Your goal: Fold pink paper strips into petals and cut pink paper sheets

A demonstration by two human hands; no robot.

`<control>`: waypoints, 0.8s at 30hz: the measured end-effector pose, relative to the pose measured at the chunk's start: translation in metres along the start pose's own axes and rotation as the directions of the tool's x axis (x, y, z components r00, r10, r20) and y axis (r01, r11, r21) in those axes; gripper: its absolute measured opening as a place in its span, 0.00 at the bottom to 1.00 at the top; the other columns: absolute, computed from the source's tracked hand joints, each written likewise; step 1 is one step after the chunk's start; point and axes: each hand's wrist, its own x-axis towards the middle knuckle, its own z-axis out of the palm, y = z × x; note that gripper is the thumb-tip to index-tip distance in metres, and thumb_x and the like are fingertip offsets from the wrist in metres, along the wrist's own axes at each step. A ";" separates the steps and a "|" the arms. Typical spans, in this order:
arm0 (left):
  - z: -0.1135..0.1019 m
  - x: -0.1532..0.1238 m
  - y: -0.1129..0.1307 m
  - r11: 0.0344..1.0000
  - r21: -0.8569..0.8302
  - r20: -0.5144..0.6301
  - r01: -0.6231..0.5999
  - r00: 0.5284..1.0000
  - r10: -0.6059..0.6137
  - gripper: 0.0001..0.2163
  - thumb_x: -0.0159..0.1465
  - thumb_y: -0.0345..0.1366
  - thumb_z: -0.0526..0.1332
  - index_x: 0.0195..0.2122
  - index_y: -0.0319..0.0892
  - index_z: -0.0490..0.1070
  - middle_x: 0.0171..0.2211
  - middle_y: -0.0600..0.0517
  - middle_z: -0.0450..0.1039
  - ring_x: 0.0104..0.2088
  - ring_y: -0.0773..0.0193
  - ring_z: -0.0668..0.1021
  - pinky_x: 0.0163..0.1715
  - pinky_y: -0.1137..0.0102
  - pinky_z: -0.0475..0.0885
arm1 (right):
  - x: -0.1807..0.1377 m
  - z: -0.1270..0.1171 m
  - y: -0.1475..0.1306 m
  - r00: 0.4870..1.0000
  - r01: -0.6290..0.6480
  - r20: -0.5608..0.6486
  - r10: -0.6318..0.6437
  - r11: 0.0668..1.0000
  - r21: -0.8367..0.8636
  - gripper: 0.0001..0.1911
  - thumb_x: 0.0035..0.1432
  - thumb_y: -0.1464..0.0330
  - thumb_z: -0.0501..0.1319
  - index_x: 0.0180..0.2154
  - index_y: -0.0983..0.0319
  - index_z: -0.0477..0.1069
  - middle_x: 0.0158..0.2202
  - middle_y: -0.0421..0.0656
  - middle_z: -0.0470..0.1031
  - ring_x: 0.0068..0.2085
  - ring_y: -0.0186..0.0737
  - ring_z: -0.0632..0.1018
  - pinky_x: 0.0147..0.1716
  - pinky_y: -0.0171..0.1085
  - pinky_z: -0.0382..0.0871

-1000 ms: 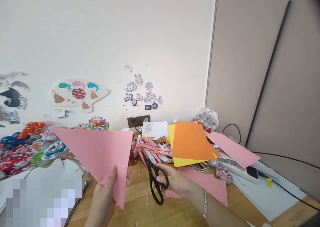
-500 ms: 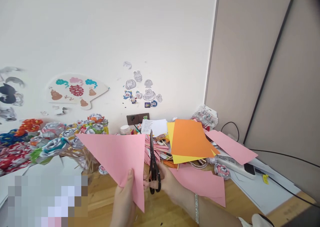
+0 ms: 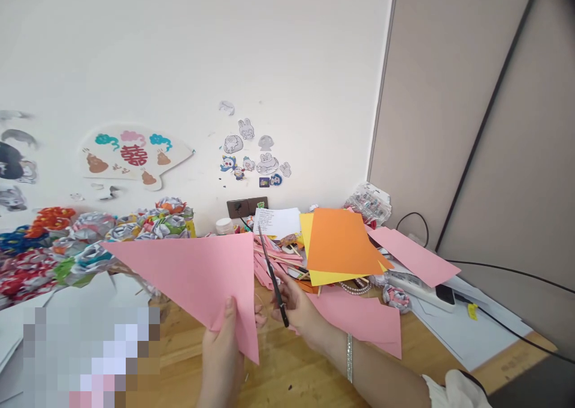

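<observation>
My left hand (image 3: 224,333) grips a folded sheet of pink paper (image 3: 197,267) near its lower right, thumb on the front and the other fingers behind. The paper is a triangle, held above the desk, with a straight edge on its right side. To the right of that edge, my right hand (image 3: 296,309) holds black scissors (image 3: 275,282), blades pointing up and tilted left. The blades look closed and stand apart from the paper.
Orange paper (image 3: 339,240) lies over yellow sheets at the back. More pink paper (image 3: 366,318) rests on the wooden desk (image 3: 175,366). Several paper flowers (image 3: 96,231) are heaped at the left. A white power strip (image 3: 422,291) with cables sits at the right.
The scissors have turned edge-on and tilted left, a little farther from the paper. The pink paper has shifted left and its left part has swung out wider.
</observation>
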 end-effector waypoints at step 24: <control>0.005 -0.012 -0.016 0.989 0.102 0.071 0.105 0.991 -0.113 0.13 0.48 0.44 0.63 0.27 0.39 0.71 0.15 0.55 0.73 0.12 0.68 0.70 0.13 0.75 0.66 | -0.009 0.008 -0.005 0.999 0.009 0.054 0.000 0.988 -0.156 0.18 0.50 0.60 0.56 0.43 0.59 0.58 0.29 0.39 0.63 0.28 0.35 0.67 0.28 0.36 0.63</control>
